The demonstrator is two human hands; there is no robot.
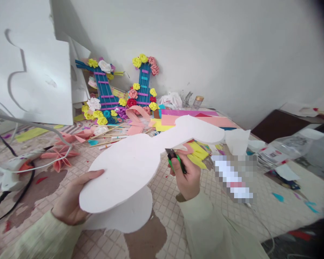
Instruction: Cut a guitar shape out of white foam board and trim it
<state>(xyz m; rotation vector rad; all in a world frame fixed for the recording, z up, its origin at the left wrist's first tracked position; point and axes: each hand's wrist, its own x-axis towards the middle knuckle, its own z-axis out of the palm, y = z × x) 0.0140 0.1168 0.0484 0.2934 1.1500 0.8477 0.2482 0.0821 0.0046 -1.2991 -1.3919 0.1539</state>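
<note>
My left hand (71,201) grips a white foam board cutout (126,167) by its near left edge, thumb on top. The cutout has a wide rounded end, a narrow waist and a smaller far end; it is held tilted above the table. In my right hand (189,180) is a utility knife (175,160) with a green and black body. Its dark tip is beside the cutout's right edge, near the waist; whether it touches I cannot tell. Below the cutout lies a second white foam piece (129,214), partly hidden by it.
Two guitar shapes with paper flowers (144,84) lean on the wall. A large white board (40,72) stands left, near a power strip (14,174) and cables. Coloured paper sheets (189,117) lie behind the cutout. A plastic bottle (286,149) and a blurred-out phone-like object (232,180) are right.
</note>
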